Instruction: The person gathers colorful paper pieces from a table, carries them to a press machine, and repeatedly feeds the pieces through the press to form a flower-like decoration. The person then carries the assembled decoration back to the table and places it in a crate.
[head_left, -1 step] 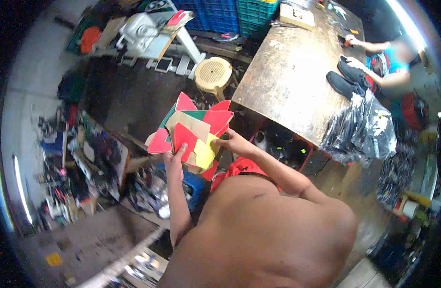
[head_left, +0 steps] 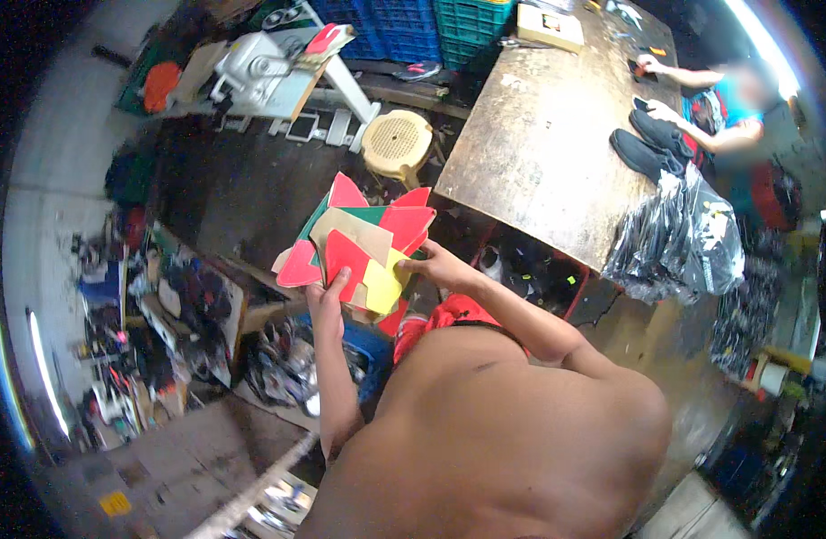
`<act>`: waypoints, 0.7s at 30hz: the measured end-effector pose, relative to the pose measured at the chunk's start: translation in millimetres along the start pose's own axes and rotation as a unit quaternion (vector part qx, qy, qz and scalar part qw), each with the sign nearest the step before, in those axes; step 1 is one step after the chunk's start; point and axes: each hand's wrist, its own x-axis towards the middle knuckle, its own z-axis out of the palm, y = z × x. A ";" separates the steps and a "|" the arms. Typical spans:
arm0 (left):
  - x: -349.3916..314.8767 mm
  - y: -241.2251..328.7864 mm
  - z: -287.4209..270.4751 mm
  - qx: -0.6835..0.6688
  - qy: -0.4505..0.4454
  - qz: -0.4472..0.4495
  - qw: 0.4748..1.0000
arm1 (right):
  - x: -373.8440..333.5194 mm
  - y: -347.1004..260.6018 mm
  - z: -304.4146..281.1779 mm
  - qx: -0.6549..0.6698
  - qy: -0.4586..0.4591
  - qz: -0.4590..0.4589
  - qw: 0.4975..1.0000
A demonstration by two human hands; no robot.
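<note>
My two hands hold a loose stack of flat cut pieces (head_left: 364, 231) in front of my body. Its pieces are red, green, tan and yellow, with pointed and rounded outlines, and they fan out unevenly. My left hand (head_left: 328, 295) grips the near left edge, its thumb lying on top of a red piece. At the right edge, my right hand (head_left: 438, 268) pinches the stack beside a yellow piece (head_left: 383, 286). Most of the fingers of both hands are hidden beneath the pieces.
A wooden table (head_left: 539, 135) stands ahead right, bearing dark shoes (head_left: 647, 154) and clear plastic bags (head_left: 674, 238). A person (head_left: 732, 117) works at its far side. A cream stool (head_left: 397, 142), a sewing machine (head_left: 254, 72) and stacked crates (head_left: 404, 36) are ahead; cluttered shelving lies left.
My view has shifted slightly against the room. Both hands keep the same hold on the stack.
</note>
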 end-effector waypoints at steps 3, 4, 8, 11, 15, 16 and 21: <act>64.1 5.8 9.1 0.030 -0.068 -0.045 0.996 | 37.8 -4.1 -7.2 0.071 0.098 0.038 0.992; 84.2 3.2 20.2 0.028 -0.117 -0.023 0.993 | 45.5 -3.4 -15.5 0.064 0.132 -0.016 0.989; 166.7 -23.3 91.4 0.034 -0.265 -0.017 0.963 | 53.4 -2.5 -70.8 0.103 0.261 -0.072 0.957; 214.5 -59.1 160.0 0.039 -0.395 -0.100 0.912 | 47.9 1.2 -117.3 0.069 0.425 -0.110 0.896; 225.8 -128.8 248.6 0.024 -0.497 0.015 0.867 | 29.3 38.8 -178.1 0.113 0.540 -0.113 0.826; 228.7 -145.1 261.9 0.053 -0.525 0.037 0.848 | 27.3 58.0 -189.4 0.129 0.550 -0.163 0.809; 291.9 -186.5 272.8 0.352 -0.614 -0.204 0.676 | 42.9 152.6 -245.3 0.001 0.772 0.070 0.632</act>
